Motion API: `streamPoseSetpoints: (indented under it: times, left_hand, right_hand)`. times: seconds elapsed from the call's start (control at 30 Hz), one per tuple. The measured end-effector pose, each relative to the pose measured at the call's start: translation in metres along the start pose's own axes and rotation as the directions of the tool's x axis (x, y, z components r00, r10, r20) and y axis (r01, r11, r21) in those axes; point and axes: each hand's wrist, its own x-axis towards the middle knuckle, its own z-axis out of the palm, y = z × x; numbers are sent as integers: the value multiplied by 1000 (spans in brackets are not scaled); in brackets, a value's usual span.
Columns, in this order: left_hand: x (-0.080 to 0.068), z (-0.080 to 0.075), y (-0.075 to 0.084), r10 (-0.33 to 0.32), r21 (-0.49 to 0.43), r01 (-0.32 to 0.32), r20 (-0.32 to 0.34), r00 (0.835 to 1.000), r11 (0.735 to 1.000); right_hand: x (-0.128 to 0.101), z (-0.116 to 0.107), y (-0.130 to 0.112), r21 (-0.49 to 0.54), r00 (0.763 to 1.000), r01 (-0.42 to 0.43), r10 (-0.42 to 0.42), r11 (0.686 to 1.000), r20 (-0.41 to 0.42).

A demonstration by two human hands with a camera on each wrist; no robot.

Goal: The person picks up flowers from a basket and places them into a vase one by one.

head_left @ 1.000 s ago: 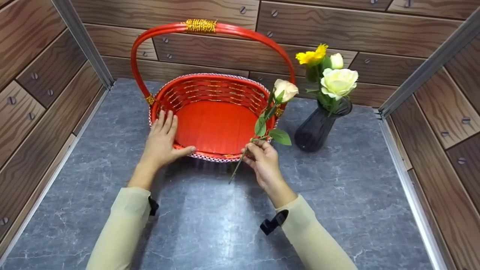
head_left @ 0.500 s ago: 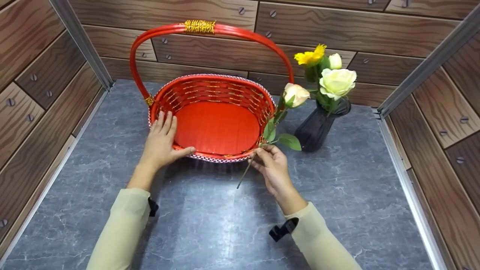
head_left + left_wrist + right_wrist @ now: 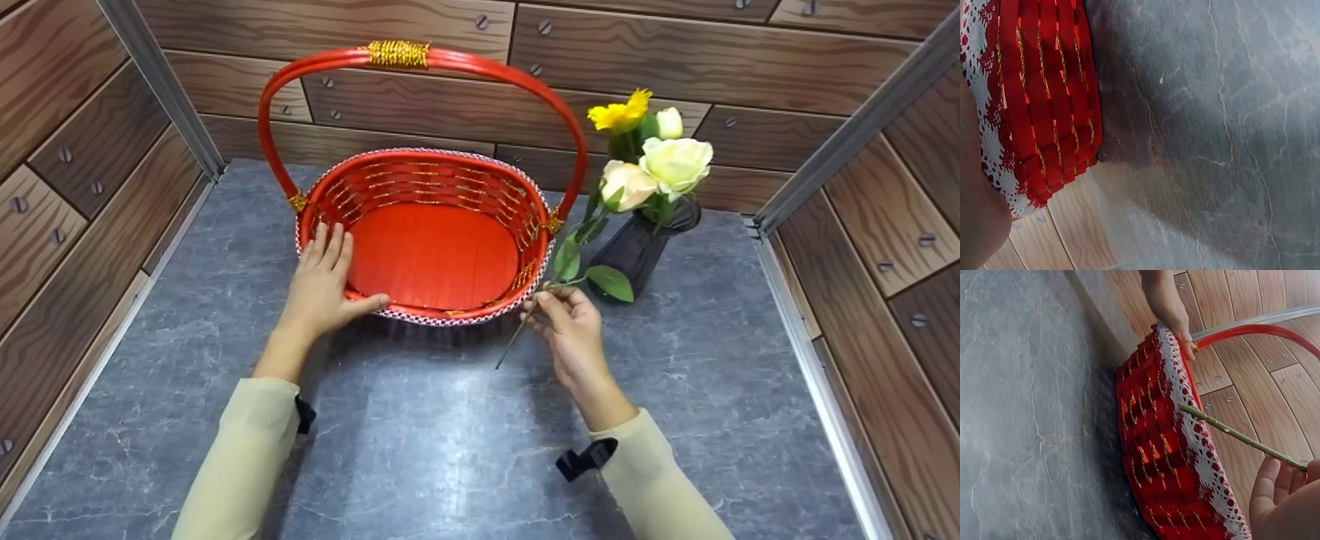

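Observation:
A red woven basket [image 3: 435, 255] with a tall arched handle and lace trim stands on the grey surface. My left hand [image 3: 322, 285] rests on its near-left rim, fingers straight and thumb spread along the edge. Between thumb and fingers, my right hand [image 3: 570, 330] pinches the stem [image 3: 1241, 437] of a pale peach rose [image 3: 627, 185], just off the basket's near-right rim. The stem's cut end points down toward me, and the bloom leans away to the right. Behind it stands a dark vase [image 3: 626, 262], partly covered by the rose's leaves.
The vase holds a yellow flower [image 3: 619, 114], a large cream rose [image 3: 676, 163] and a pale bud [image 3: 670, 123]. Wood-patterned panels [image 3: 712, 60] wall in the back and both sides, with metal strips at the corners. Grey marbled floor [image 3: 420, 450] lies in front of the basket.
My right hand has moved right with the rose, from over the basket's right side to beside it, so the bloom now overlaps the vase's flowers. The left hand stays on the rim.

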Motion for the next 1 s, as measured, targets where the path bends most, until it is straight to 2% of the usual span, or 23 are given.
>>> streamPoseSetpoints:
  times: [0.57, 1.0]
  left_hand:
    - [0, -1, 0, 6, -16, -6, -13, 1000, 1000]
    - [-1, -2, 1, 2, -10, -2, 4, 1000, 1000]
  right_hand:
    - [-6, -22, -22, 47, 991, 119, -116, 992, -70]
    - [9, -45, -52, 125, 972, 184, -161, 975, -173]
